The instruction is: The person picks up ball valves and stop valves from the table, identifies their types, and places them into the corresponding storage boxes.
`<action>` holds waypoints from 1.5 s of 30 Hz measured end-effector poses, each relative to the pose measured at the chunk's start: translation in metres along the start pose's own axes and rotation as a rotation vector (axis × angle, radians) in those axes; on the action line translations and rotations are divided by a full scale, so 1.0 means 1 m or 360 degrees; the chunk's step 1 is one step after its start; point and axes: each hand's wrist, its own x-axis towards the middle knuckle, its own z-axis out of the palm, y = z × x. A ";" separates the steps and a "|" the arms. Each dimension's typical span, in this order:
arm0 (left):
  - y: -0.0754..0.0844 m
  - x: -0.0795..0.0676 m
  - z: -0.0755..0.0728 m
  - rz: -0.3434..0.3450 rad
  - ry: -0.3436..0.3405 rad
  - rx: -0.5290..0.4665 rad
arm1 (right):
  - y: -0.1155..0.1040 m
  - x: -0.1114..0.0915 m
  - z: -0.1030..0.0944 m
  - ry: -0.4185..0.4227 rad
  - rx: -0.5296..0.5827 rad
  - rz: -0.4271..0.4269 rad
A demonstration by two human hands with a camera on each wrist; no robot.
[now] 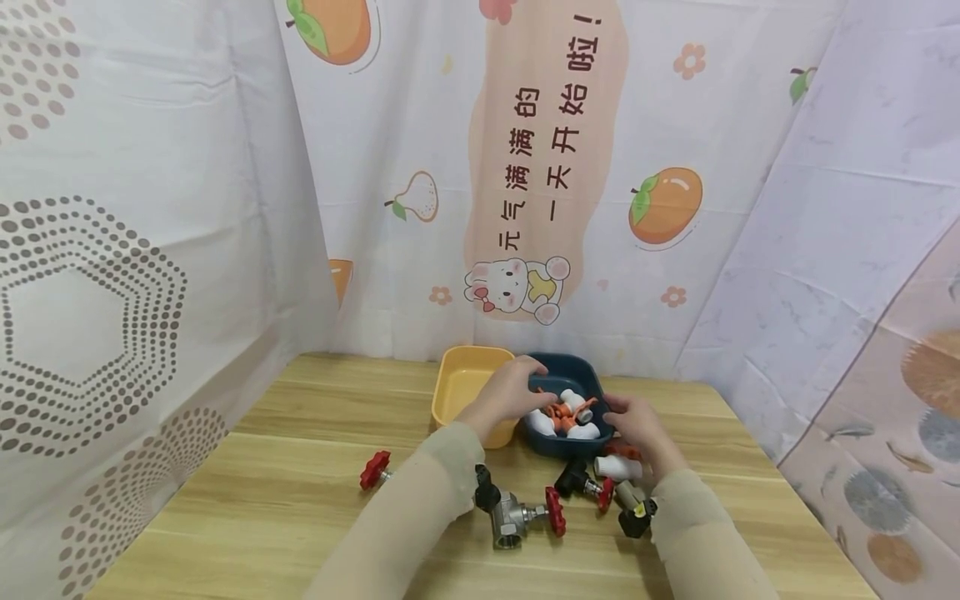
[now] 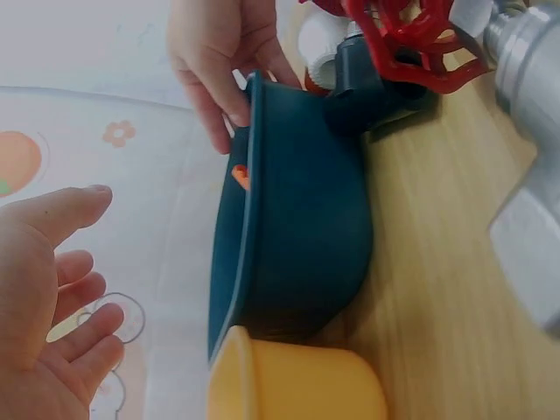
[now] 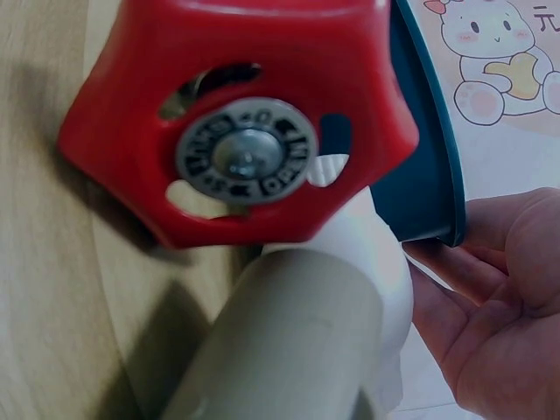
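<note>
The blue bin (image 1: 573, 372) opens upward; valves (image 1: 573, 478) crowd its near side.

In the head view, the left sleeve (image 1: 416, 512) hides what the red wheel (image 1: 374, 470) at seven o'clock joins. The left hand (image 1: 510, 390) covers the nine o'clock side of the blue bin (image 1: 558, 447). The left wrist view cuts off the yellow bin (image 2: 306, 381) at six o'clock and the blurry silver valve (image 2: 535, 219) at three.

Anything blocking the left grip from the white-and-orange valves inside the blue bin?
Nothing visible: the blue bin is open on top, and the left grip hovers over its left side, pointing toward the valves.
</note>
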 end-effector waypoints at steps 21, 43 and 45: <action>-0.003 -0.028 -0.049 0.0177 0.0005 0.0064 | -0.001 -0.001 0.000 -0.0010 -0.0051 0.0014; -0.023 -0.070 -0.087 0.0312 0.0101 0.0129 | 0.000 0.000 0.002 0.0004 -0.0032 0.0000; -0.025 -0.074 -0.090 0.0325 0.0118 0.0141 | 0.001 0.000 0.001 0.0004 -0.0022 -0.0006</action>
